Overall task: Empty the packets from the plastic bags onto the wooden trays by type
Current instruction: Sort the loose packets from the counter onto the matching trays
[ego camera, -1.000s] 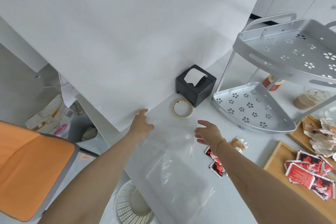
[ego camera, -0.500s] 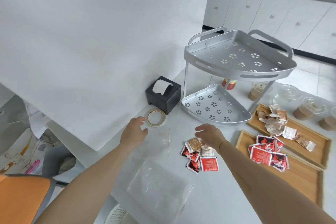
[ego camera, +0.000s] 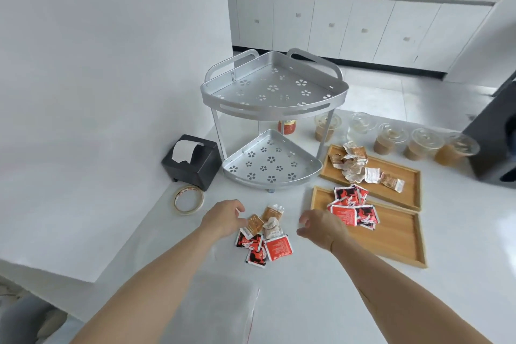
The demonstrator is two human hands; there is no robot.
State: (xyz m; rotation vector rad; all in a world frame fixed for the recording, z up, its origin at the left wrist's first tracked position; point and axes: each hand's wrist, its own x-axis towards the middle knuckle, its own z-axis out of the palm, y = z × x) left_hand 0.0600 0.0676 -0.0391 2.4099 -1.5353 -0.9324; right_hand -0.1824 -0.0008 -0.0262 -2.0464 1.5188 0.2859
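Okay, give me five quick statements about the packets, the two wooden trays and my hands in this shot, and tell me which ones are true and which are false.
1. A mixed pile of loose packets lies on the table between the left hand and the right hand. True.
2. The near wooden tray holds red packets. True.
3. The far wooden tray holds nothing. False: brown and pale packets lie on it.
4. The right hand grips a red packet. False: it holds nothing.
5. The roll of tape sits on the lower shelf of the metal rack. False: it lies on the table by the black tissue box.
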